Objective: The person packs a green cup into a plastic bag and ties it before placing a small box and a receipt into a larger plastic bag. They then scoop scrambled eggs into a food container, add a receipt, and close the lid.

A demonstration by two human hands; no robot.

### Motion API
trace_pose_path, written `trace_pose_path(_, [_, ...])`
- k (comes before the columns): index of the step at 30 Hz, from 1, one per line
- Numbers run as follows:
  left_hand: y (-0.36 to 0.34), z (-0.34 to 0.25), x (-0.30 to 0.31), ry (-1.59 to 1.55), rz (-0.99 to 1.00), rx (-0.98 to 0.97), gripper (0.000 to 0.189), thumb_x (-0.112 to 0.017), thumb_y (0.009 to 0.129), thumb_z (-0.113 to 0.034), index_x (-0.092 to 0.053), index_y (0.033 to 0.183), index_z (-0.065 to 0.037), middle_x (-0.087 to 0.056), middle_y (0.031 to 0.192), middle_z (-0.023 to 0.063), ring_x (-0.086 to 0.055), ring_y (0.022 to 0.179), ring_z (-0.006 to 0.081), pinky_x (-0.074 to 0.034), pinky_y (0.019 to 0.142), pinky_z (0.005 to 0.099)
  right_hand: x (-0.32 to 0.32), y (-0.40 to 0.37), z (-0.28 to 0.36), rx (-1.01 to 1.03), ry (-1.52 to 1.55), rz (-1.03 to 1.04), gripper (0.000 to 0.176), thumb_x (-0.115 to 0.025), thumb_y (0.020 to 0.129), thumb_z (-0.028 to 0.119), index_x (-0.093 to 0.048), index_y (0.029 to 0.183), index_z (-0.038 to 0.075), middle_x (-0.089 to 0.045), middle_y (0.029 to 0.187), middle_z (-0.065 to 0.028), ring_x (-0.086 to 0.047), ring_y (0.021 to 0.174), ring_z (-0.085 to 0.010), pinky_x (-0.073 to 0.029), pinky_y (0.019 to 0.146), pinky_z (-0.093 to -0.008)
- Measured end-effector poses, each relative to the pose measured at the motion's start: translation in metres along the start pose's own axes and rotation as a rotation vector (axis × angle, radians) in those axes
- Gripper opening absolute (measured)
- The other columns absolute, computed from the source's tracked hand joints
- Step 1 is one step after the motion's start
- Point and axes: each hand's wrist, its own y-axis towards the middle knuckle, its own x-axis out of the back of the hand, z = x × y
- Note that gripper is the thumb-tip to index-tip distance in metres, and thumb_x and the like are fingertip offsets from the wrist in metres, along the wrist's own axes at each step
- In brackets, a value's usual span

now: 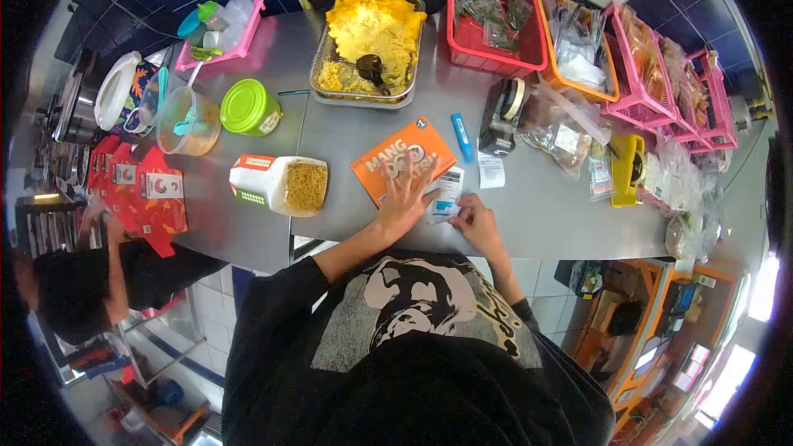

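An orange box point(431, 139) with white lettering lies flat on the metal table in front of me. My left hand point(403, 205) rests on it with the fingers spread, its thumb near a printed white paper slip point(448, 186). That slip has a blue patch and lies at the box's right edge. My right hand point(479, 223) pinches the slip's lower right corner between thumb and fingers. A blue marker-like stick point(462, 137) and a second printed slip point(491, 170) lie just beyond my right hand.
A black tape dispenser point(500, 120) stands behind the slips. At the back are a tray of yellow food point(372, 25) and a red basket point(462, 49) of small packets. An open noodle box point(277, 186) stands left. Another person's arm point(117, 268) is at far left.
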Motion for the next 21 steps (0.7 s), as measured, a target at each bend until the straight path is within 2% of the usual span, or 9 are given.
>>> trace_pose_path(1, [0.002,-0.002,-0.001,0.056,0.036,0.052,0.053,-0.05,0.087,-0.03,-0.037,0.137,-0.019,-0.017,0.147,0.0083,-0.019,0.13,0.0462,-0.019,0.09,0.0775,0.0,0.001,0.0,0.026,0.013,0.003,0.032,-0.071,0.07,0.002,-0.047,0.091,0.004,-0.054,0.054,-0.0071,-0.052,0.047,-0.0139,-0.041,0.047,-0.0274])
trace_pose_path(5, [0.0,-0.001,-0.004,0.1,0.026,0.02,0.047,-0.049,0.089,-0.035,-0.048,0.129,-0.011,-0.017,0.148,0.0054,-0.018,0.131,0.0454,-0.017,0.089,0.0787,0.006,-0.007,0.007,0.051,-0.021,0.001,0.033,-0.071,0.072,0.001,-0.047,0.095,0.003,-0.055,0.056,-0.0057,-0.05,0.048,-0.0089,-0.04,0.046,-0.0241])
trace_pose_path(7, [0.001,-0.001,-0.009,0.133,-0.021,0.023,0.041,-0.05,0.088,-0.033,-0.054,0.124,-0.014,-0.018,0.147,0.0057,-0.018,0.131,0.0457,-0.015,0.089,0.0796,0.015,-0.016,0.009,-0.017,0.005,-0.011,0.032,-0.071,0.069,0.001,-0.047,0.091,0.003,-0.053,0.053,-0.0066,-0.052,0.048,-0.0135,-0.041,0.048,-0.0275])
trace_pose_path(11, [-0.002,-0.003,-0.009,0.074,0.026,0.021,0.033,-0.051,0.087,-0.033,-0.061,0.116,-0.02,-0.02,0.147,0.005,-0.018,0.131,0.0445,-0.015,0.091,0.0782,0.051,-0.033,0.014,-0.065,-0.032,0.077,0.033,-0.071,0.069,0.0,-0.047,0.091,0.002,-0.053,0.053,-0.006,-0.052,0.049,-0.0112,-0.041,0.048,-0.0269])
trace_pose_path(13, [-0.002,-0.004,-0.009,-0.012,0.029,0.082,0.028,-0.052,0.086,-0.033,-0.065,0.109,-0.024,-0.021,0.147,0.0045,-0.019,0.132,0.0429,-0.016,0.093,0.0758,0.065,-0.029,0.026,-0.024,-0.021,-0.092,0.033,-0.072,0.07,0.002,-0.047,0.092,0.001,-0.052,0.053,-0.0054,-0.05,0.05,-0.0086,-0.042,0.049,-0.0256])
trace_pose_path(15, [-0.001,-0.005,-0.01,-0.014,-0.003,0.095,0.026,-0.053,0.085,-0.032,-0.066,0.107,-0.024,-0.022,0.146,0.0044,-0.019,0.132,0.042,-0.017,0.094,0.0743,0.068,-0.012,0.051,-0.048,-0.012,-0.113,0.031,-0.07,0.074,0.002,-0.047,0.095,0.001,-0.056,0.058,-0.0035,-0.054,0.056,-0.0071,-0.044,0.054,-0.0233])
trace_pose_path(17, [-0.001,-0.007,-0.008,-0.012,-0.032,0.107,0.025,-0.054,0.085,-0.032,-0.066,0.105,-0.024,-0.024,0.146,0.0044,-0.019,0.132,0.041,-0.017,0.095,0.0729,0.049,0.012,0.073,0.068,0.458,-0.233,0.028,-0.066,0.078,0.001,-0.046,0.099,0.004,-0.06,0.068,-0.0031,-0.058,0.065,-0.0094,-0.046,0.06,-0.0227])
trace_pose_path(19, [-0.002,-0.007,-0.003,-0.071,-0.047,0.127,0.025,-0.055,0.083,-0.033,-0.067,0.103,-0.023,-0.03,0.141,0.0039,-0.026,0.129,0.0352,-0.016,0.099,0.0692,0.012,0.04,0.058,0.194,0.825,-0.113,0.027,-0.062,0.081,-0.001,-0.045,0.102,0.005,-0.061,0.079,-0.005,-0.06,0.073,-0.0128,-0.049,0.066,-0.024])
trace_pose_path(21, [-0.008,-0.007,-0.009,-0.083,-0.006,0.137,0.026,-0.056,0.082,-0.032,-0.066,0.104,-0.022,-0.033,0.139,0.0041,-0.031,0.125,0.0318,-0.016,0.1,0.0669,-0.021,0.054,0.048,0.187,0.939,-0.066,0.024,-0.054,0.085,-0.003,-0.043,0.105,0.005,-0.059,0.079,-0.005,-0.061,0.074,-0.0141,-0.051,0.071,-0.0275])
